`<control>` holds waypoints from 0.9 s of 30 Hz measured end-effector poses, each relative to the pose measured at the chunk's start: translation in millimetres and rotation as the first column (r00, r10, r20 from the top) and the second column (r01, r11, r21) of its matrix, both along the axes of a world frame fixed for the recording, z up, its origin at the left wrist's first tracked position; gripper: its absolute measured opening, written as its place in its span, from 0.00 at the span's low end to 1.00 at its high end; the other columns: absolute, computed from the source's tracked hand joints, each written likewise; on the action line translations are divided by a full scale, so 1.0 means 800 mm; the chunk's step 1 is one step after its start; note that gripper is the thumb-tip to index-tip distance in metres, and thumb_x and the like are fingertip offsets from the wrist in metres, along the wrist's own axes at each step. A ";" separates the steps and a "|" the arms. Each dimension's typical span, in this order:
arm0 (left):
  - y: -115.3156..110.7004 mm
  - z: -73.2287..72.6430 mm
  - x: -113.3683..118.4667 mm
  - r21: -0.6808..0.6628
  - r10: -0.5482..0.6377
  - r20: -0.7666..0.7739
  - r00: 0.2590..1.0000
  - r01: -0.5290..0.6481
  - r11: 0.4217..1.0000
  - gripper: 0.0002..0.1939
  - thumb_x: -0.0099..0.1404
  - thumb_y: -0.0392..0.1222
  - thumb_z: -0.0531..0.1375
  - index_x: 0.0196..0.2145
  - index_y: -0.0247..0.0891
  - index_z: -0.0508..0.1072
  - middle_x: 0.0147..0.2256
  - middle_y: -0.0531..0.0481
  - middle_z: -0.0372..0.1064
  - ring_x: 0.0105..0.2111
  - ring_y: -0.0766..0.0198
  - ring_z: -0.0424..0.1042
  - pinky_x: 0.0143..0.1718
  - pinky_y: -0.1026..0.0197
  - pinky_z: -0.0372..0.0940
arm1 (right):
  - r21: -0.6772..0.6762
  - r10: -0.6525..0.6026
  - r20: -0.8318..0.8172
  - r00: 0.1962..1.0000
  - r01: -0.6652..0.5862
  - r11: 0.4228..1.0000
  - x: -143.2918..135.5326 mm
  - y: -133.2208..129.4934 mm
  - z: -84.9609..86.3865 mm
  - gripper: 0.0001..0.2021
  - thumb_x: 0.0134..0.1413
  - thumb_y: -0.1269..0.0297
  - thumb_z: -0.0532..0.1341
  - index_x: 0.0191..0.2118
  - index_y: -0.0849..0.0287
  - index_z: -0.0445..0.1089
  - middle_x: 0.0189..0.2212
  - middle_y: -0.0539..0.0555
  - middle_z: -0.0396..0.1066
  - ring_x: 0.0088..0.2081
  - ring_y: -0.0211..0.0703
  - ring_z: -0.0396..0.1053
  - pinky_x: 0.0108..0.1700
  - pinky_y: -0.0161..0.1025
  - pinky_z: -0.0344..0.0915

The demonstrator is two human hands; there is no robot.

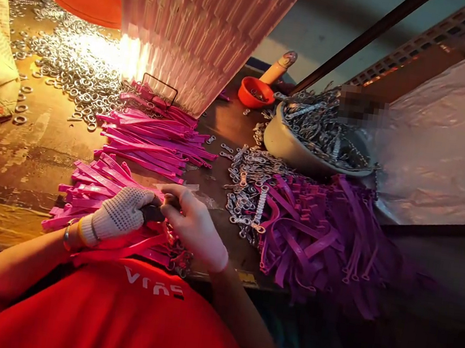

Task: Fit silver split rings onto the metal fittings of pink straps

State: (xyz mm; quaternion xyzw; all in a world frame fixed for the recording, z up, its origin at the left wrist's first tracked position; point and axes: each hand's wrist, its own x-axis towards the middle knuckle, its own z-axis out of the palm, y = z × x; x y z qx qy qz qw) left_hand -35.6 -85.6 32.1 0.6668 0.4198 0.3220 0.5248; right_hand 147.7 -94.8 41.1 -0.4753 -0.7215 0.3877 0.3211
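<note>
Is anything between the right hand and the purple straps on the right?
Only low clutter: loose metal links lie on the table along the left edge of the purple straps, on the side facing the right hand. The bowl stands beyond, off that line.

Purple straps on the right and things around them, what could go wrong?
The purple straps seem to hang over the edge of the table, so they might slide off. The bowl is heaped with metal pieces, which could spill. The right hand might knock loose links beside the straps.
</note>
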 end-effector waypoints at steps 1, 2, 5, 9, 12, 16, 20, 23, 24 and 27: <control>-0.004 -0.002 -0.002 -0.098 -0.022 0.058 0.998 0.027 0.995 0.04 0.61 0.35 0.61 0.30 0.34 0.77 0.28 0.48 0.73 0.28 0.64 0.67 0.30 0.64 0.60 | 0.000 -0.009 -0.005 1.000 0.009 1.000 -0.001 -0.003 -0.001 0.15 0.60 0.67 0.58 0.52 0.55 0.69 0.46 0.53 0.74 0.45 0.43 0.73 0.52 0.41 0.67; -0.008 -0.006 -0.003 -0.227 -0.023 0.133 0.991 0.053 0.973 0.07 0.62 0.39 0.61 0.29 0.34 0.76 0.26 0.48 0.71 0.25 0.65 0.65 0.27 0.65 0.58 | 0.009 -0.023 -0.008 1.000 0.023 1.000 -0.001 -0.006 -0.002 0.15 0.60 0.67 0.58 0.52 0.55 0.69 0.45 0.52 0.74 0.45 0.43 0.73 0.51 0.40 0.68; -0.022 -0.021 -0.001 -0.582 0.094 0.348 0.933 0.136 0.801 0.17 0.66 0.51 0.59 0.29 0.33 0.73 0.21 0.52 0.63 0.18 0.71 0.56 0.19 0.67 0.49 | 0.050 -0.119 -0.023 0.993 0.120 0.992 -0.005 -0.017 -0.005 0.14 0.61 0.66 0.57 0.52 0.55 0.69 0.43 0.52 0.74 0.43 0.42 0.72 0.49 0.39 0.68; -0.034 -0.025 0.010 -0.625 0.246 0.483 0.840 0.135 0.769 0.16 0.62 0.51 0.65 0.30 0.32 0.73 0.22 0.53 0.62 0.18 0.74 0.55 0.19 0.70 0.52 | 0.018 -0.200 -0.088 0.976 0.202 0.979 -0.011 -0.030 -0.014 0.13 0.61 0.63 0.58 0.51 0.54 0.68 0.38 0.50 0.72 0.37 0.41 0.71 0.43 0.38 0.69; -0.036 -0.012 0.013 -0.580 0.268 0.469 0.842 0.065 0.812 0.15 0.59 0.49 0.68 0.30 0.33 0.72 0.23 0.53 0.64 0.19 0.73 0.59 0.21 0.70 0.56 | 0.019 -0.228 -0.080 0.970 0.230 0.973 -0.014 -0.035 -0.021 0.16 0.61 0.60 0.60 0.53 0.54 0.67 0.36 0.50 0.71 0.36 0.42 0.70 0.42 0.40 0.69; -0.035 0.001 0.007 -0.577 0.226 0.349 0.910 0.018 0.817 0.19 0.61 0.54 0.66 0.30 0.35 0.70 0.18 0.56 0.60 0.13 0.74 0.52 0.13 0.70 0.46 | -0.008 -0.232 -0.115 0.966 0.233 0.972 -0.019 -0.037 -0.026 0.16 0.62 0.60 0.58 0.54 0.53 0.66 0.39 0.52 0.71 0.39 0.43 0.71 0.46 0.42 0.70; -0.033 0.001 0.001 -0.565 0.235 0.325 0.916 -0.010 0.825 0.18 0.62 0.54 0.65 0.30 0.36 0.69 0.18 0.56 0.61 0.13 0.74 0.53 0.13 0.70 0.46 | -0.058 -0.218 -0.207 0.954 0.211 0.976 -0.024 -0.035 -0.025 0.14 0.61 0.62 0.57 0.52 0.54 0.67 0.42 0.53 0.72 0.42 0.42 0.72 0.47 0.40 0.70; -0.029 -0.003 -0.001 -0.583 0.211 0.322 0.923 0.018 0.812 0.18 0.62 0.54 0.65 0.30 0.36 0.68 0.18 0.56 0.62 0.13 0.73 0.53 0.13 0.69 0.46 | -0.060 -0.194 -0.205 0.959 0.186 0.981 -0.024 -0.032 -0.021 0.17 0.60 0.64 0.58 0.55 0.53 0.65 0.42 0.52 0.72 0.41 0.42 0.72 0.45 0.39 0.71; -0.028 -0.006 -0.001 -0.595 0.206 0.339 0.918 0.040 0.803 0.18 0.62 0.53 0.65 0.30 0.36 0.67 0.18 0.56 0.62 0.14 0.73 0.53 0.14 0.69 0.47 | -0.043 -0.177 -0.191 0.966 0.172 0.984 -0.024 -0.031 -0.019 0.18 0.60 0.65 0.58 0.55 0.53 0.65 0.42 0.52 0.72 0.41 0.42 0.72 0.46 0.40 0.70; -0.026 -0.015 0.000 -0.618 0.241 0.430 0.870 0.089 0.781 0.17 0.61 0.51 0.66 0.29 0.36 0.66 0.20 0.56 0.61 0.16 0.74 0.55 0.16 0.69 0.49 | 0.003 -0.162 -0.159 0.974 0.165 0.986 -0.023 -0.028 -0.017 0.16 0.60 0.66 0.57 0.53 0.53 0.68 0.43 0.52 0.73 0.42 0.41 0.72 0.48 0.40 0.69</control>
